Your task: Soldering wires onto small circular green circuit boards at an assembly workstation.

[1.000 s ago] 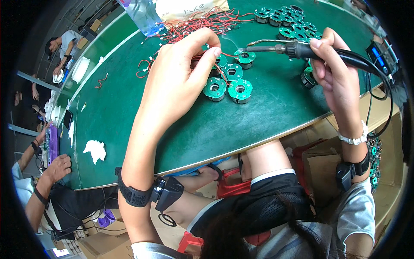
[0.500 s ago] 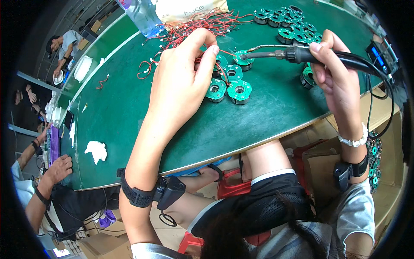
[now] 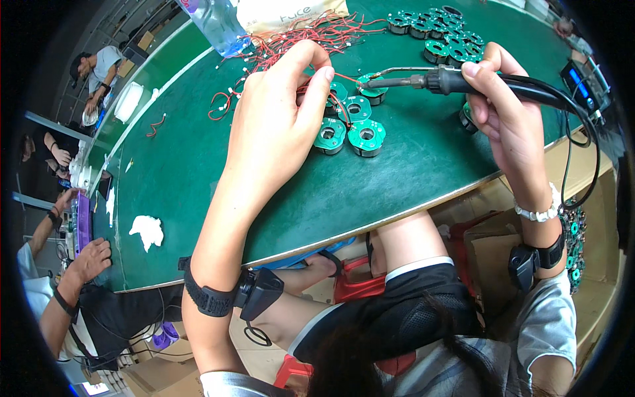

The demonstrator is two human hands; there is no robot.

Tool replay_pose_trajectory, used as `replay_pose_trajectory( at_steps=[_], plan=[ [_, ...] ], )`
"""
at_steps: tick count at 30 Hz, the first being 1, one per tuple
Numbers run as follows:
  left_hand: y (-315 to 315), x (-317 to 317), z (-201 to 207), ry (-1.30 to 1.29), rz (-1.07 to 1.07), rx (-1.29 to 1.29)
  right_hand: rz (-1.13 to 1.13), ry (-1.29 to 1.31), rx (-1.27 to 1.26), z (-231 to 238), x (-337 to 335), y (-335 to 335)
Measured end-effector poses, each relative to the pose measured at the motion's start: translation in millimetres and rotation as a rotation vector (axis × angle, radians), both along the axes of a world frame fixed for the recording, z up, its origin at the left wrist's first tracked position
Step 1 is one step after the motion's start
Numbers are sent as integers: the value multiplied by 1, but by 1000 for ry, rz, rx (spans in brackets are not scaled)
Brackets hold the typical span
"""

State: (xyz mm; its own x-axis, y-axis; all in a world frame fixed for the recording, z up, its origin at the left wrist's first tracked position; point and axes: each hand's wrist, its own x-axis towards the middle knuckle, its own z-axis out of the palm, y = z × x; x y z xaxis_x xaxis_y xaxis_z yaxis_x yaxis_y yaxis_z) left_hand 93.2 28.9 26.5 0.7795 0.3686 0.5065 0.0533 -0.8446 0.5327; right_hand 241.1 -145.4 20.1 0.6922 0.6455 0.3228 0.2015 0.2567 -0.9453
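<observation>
Green table [image 3: 198, 178] edge nears perhaps both hands.

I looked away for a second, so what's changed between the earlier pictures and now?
The right hand has carried the soldering iron leftward, its tip now over a green disc. The left hand shifted slightly up over the red wires, fingers still pinched. The four discs and bottle stayed put.
</observation>
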Motion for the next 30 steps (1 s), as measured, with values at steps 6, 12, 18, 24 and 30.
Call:
replay_pose_trajectory(
  at_steps=[6, 12, 18, 24, 30],
  plan=[
    [0, 0, 0, 2, 4, -2, 2, -4, -11, 1, -1, 1],
    [-2, -1, 6, 41, 24, -4, -15, 7, -39, 1, -1, -1],
    [-1, -1, 4, 25, 16, -10, -15, 2, -55, 1, 0, 0],
    [-3, -1, 6, 36, 37, 0, -7, 16, -24, 0, 1, -1],
    [-5, -2, 4, 33, 95, -11, -19, -8, 58, 11, 10, -15]
  ],
)
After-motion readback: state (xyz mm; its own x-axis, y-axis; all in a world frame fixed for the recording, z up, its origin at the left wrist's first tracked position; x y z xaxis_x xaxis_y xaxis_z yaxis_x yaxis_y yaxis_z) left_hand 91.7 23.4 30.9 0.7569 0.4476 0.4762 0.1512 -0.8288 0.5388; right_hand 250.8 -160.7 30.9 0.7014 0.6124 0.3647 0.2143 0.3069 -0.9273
